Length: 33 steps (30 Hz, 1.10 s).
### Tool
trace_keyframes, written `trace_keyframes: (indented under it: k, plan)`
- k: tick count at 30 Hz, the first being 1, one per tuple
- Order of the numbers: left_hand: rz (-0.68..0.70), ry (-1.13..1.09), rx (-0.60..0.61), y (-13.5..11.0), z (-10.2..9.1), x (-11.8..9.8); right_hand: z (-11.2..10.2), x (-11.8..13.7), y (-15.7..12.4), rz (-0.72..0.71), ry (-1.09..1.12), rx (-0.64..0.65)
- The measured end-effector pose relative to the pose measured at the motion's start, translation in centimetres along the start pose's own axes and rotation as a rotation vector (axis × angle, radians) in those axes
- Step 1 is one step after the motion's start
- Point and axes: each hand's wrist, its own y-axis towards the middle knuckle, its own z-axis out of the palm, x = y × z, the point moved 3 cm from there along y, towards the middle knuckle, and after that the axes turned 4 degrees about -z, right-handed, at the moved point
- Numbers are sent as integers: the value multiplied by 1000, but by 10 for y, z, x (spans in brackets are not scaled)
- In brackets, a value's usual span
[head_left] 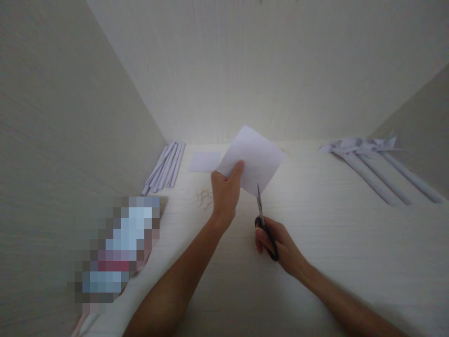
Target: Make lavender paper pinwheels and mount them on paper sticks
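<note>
A sheet of white paper [257, 152] is held up, turned with one corner toward me. My left hand [226, 192] grips its left edge, the thumb lying on top. Black-handled scissors [260, 206] sit in my right hand [277, 241], fingers through the loops. The blades reach the sheet's lower corner and look nearly closed; whether paper lies between them I cannot tell. Behind my left hand, another white paper piece [204, 161] lies flat on the table. Some thin tan strands, perhaps rubber bands [203, 197], lie beside my left wrist.
Several rolled white paper tubes [164, 166] lie at the left near the wall. At the right lie long paper tubes [372, 178] with frilled, leaf-like paper ends [359, 144]. A blurred-out object [121, 248] stands at the left. Walls [245, 70] enclose the pale table surface [336, 234].
</note>
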Motion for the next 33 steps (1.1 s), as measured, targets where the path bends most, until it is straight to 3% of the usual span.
trace_keyframes:
  k: [33]
  plan:
    - [28, 23, -27, 0, -1, 1, 0, -6, 1, -7, -26, -13]
